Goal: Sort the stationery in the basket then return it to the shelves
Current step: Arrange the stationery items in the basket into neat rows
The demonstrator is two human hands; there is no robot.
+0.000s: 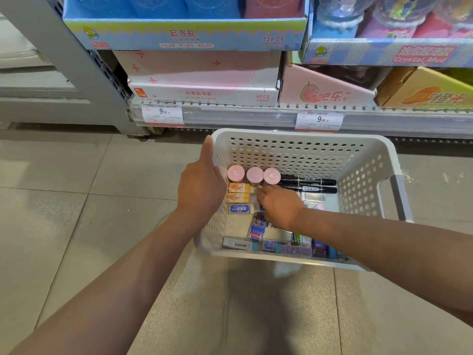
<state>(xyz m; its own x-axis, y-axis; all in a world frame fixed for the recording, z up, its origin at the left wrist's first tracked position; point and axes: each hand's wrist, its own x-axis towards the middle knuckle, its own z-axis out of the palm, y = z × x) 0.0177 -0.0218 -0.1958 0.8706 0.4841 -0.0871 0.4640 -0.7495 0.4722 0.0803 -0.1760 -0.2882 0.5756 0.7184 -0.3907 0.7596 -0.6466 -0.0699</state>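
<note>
Shelf unit [256, 116] along the far side, tiled floor [64, 201] in front of it. Lower shelf carries cardboard display boxes: a blue one [184, 34] stacked on a pink one [202, 78]; two price tags [162, 113] on the shelf rail.

White perforated basket [294, 147] sits on the floor just before the shelf.

Left hand [202, 183] grips the basket's left rim, thumb laid along the outer top edge, fingers curled over the wall.

Right hand [279, 203] is inside the basket, over the stationery, index finger pointing toward the pink tubs; what the other fingers do underneath, cannot tell.

Contents: three pink round-lidded tubs [254, 174] in a row at the back left; two black markers [308, 185] lying side by side to their right; two orange erasers [238, 192] and a blue-labelled eraser [239, 208] against the left wall; mixed erasers and small packs [281, 245] along the near wall.
</note>
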